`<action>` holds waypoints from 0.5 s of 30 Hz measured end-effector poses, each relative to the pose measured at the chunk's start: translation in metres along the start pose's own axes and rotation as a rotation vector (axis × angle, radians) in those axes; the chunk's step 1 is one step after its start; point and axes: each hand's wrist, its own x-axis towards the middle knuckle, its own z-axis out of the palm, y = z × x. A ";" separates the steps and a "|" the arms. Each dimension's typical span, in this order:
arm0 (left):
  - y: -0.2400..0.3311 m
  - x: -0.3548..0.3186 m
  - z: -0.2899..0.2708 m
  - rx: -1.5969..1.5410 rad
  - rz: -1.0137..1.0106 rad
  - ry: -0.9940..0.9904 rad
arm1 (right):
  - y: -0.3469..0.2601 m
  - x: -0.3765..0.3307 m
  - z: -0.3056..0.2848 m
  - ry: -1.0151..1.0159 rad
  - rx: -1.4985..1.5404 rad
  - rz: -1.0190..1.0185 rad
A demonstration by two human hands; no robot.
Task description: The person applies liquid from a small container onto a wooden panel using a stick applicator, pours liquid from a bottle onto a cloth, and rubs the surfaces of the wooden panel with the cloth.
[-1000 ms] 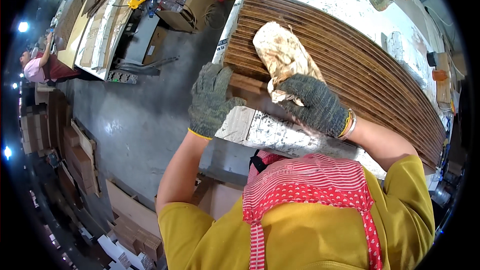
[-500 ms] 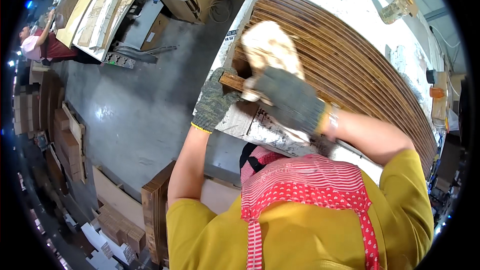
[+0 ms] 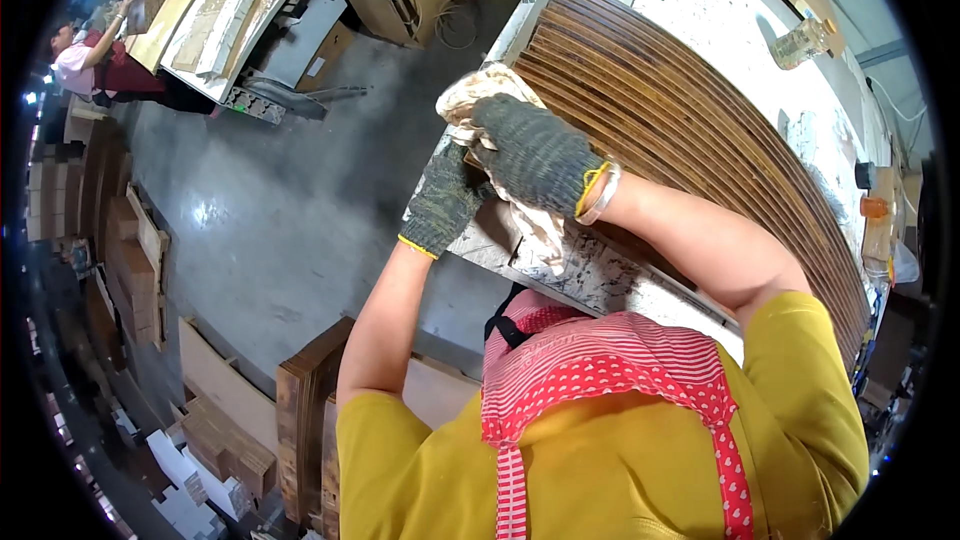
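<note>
Both my hands wear dark knitted gloves with yellow cuffs. My right hand (image 3: 535,152) is closed on a stained whitish rag (image 3: 485,90), pressing it down at the left end of a brown wooden strip. Part of the rag (image 3: 545,235) hangs toward the table's near edge. Close beside it, my left hand (image 3: 440,205) grips the end of that strip, which the right glove and rag mostly hide. A row of long, curved brown wooden strips (image 3: 690,105) lies side by side on the table, just beyond and right of my hands.
The white, stained worktable (image 3: 700,0) carries a clear jar (image 3: 800,43) at the far right. Cardboard boxes (image 3: 385,15) stand on the floor at the far left. Stacked brown boards (image 3: 300,420) stand near my left side. Another person (image 3: 85,65) works at a distant table.
My right hand and the rag have moved left along the strip to its end, over toward my left hand. The strip's end, visible before, is now covered.
</note>
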 end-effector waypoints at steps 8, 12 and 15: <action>0.005 -0.002 -0.001 0.431 0.060 -0.019 | 0.005 -0.005 -0.003 -0.170 0.207 0.301; 0.010 -0.002 -0.001 0.291 0.051 -0.029 | 0.004 0.004 -0.001 -0.359 0.025 0.550; 0.010 -0.003 0.000 0.316 -0.025 -0.026 | 0.000 0.012 0.002 -0.255 0.120 0.506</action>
